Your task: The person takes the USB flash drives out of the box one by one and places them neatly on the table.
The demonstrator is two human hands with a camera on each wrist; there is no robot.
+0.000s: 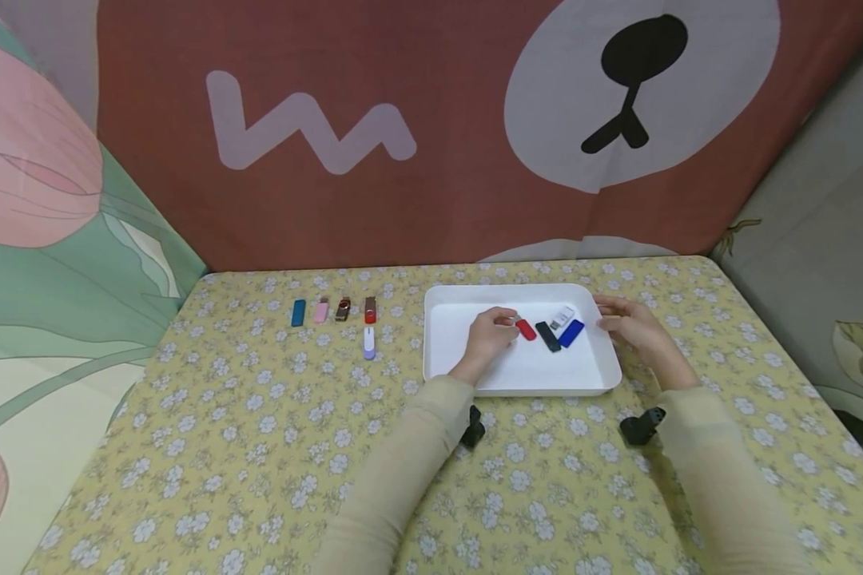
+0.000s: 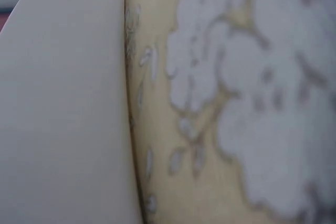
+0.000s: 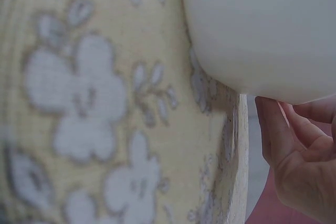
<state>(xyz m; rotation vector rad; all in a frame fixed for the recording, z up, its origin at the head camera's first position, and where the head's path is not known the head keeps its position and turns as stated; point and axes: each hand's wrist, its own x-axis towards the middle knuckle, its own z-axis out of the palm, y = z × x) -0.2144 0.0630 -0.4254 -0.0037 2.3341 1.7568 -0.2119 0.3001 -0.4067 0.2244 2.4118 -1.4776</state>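
Head view: the red USB stick [image 1: 526,330] slants toward lower right from our nearer left hand [image 1: 489,335], pinched or not we cannot tell; our right hand [image 1: 638,329], unclenched, touches the tray [image 1: 539,392].

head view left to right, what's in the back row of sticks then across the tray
Teal stick, pink stick, brown stick, red stick, left hand, second red stick, black stick, blue stick, right hand
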